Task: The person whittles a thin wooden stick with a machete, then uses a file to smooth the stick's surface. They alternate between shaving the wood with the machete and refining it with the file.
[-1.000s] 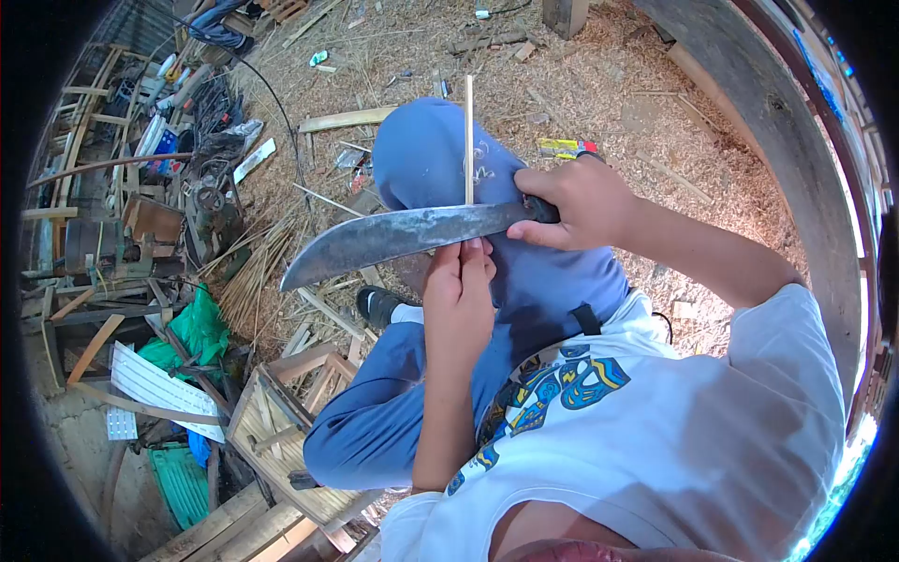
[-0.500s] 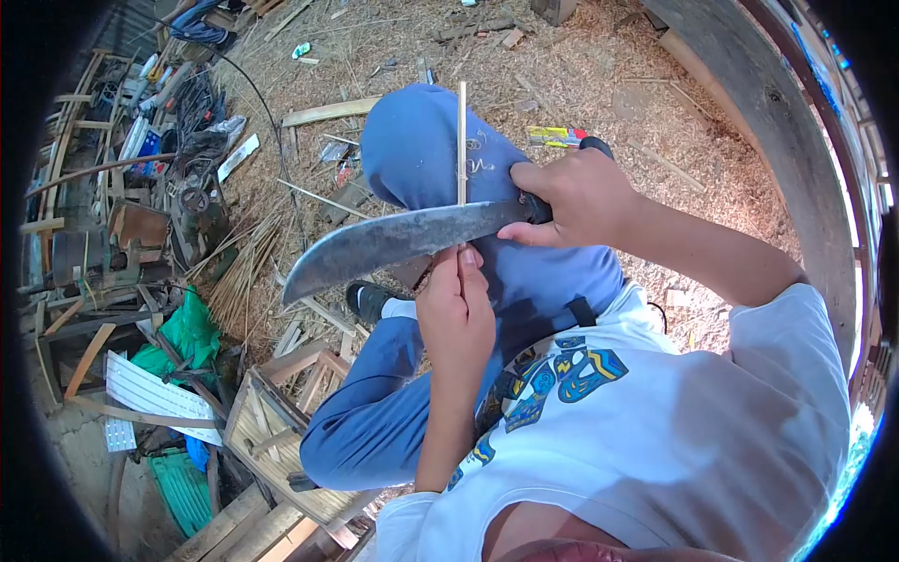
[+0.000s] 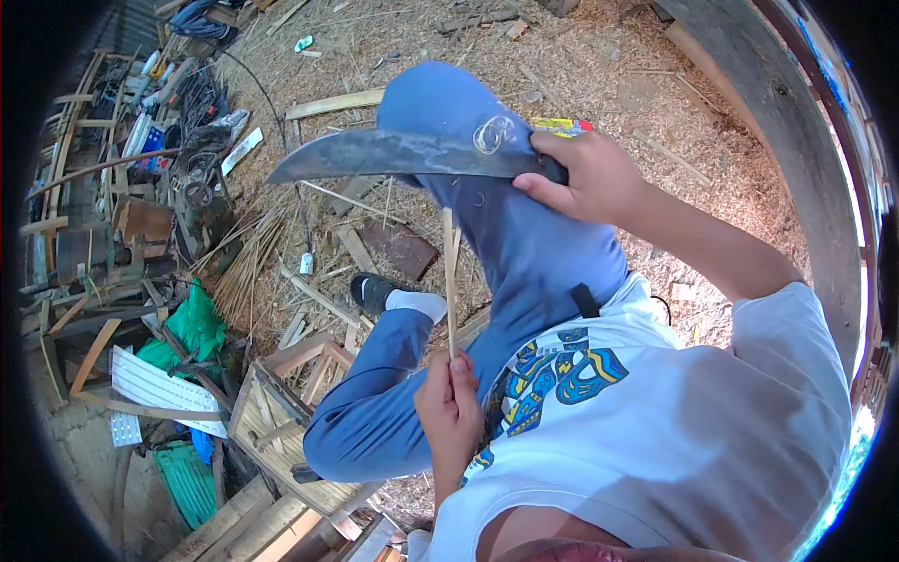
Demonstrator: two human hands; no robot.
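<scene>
My right hand (image 3: 590,178) is closed around the dark handle of a machete (image 3: 403,157), its broad grey blade pointing left across my raised knee. A curl of pale shavings (image 3: 491,134) clings to the blade near the handle. Low in front of my shirt, my left hand (image 3: 448,403) pinches the lower end of a thin bamboo strip (image 3: 451,290). The strip stands nearly upright in view, and its top end sits just below the blade, apparently apart from it. My blue trousers (image 3: 543,244) lie behind both.
Wood shavings cover the ground. A bundle of thin strips (image 3: 253,272) lies left of my foot, near a wooden crate (image 3: 272,431). Tools and scrap crowd the left side, with a green bag (image 3: 197,323). A thick timber beam (image 3: 796,122) curves along the right.
My left hand has drawn the bamboo strip down toward my body, out from under the blade. The machete has moved up and lies flatter, and the shavings curl now shows on it.
</scene>
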